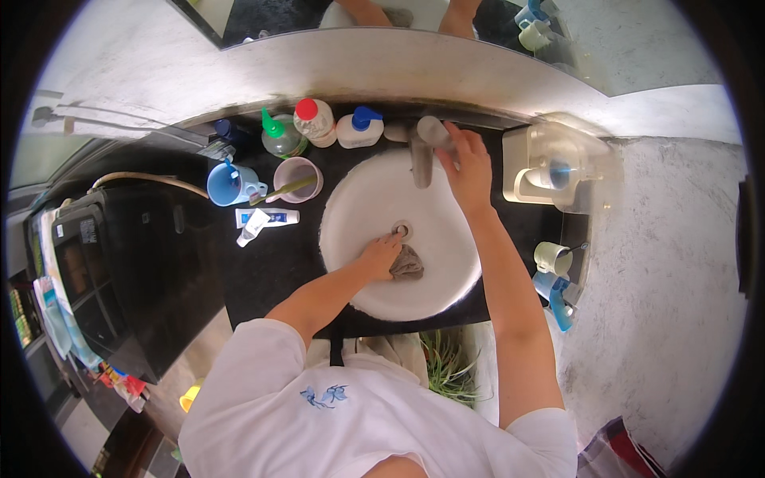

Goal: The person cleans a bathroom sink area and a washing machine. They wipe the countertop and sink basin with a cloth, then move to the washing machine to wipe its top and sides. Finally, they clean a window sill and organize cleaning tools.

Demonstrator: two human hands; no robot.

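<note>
Low in the white round sink point(351, 263), my left hand point(381, 255) is closed on the edge of a bunched, wet-looking grey cloth point(408, 264). Its fingertips lie close to the drain hole point(401, 230), and the thumb is hard to make out. My right hand point(470, 171) reaches up to the grey metal faucet point(421, 163) at the sink's back rim. Its bent fingers are around the pale rounded handle point(433, 131) at the faucet's top, partly hiding it. No water stream can be made out.
Left on the black counter point(275, 259) are a blue mug point(229, 185), a pink cup point(298, 169) with a brush across it, and toothpaste tubes point(267, 217). Several bottles point(315, 123) line the wall. A beige holder point(522, 167) and cups point(551, 259) stand right. A mirror point(637, 48) hangs above.
</note>
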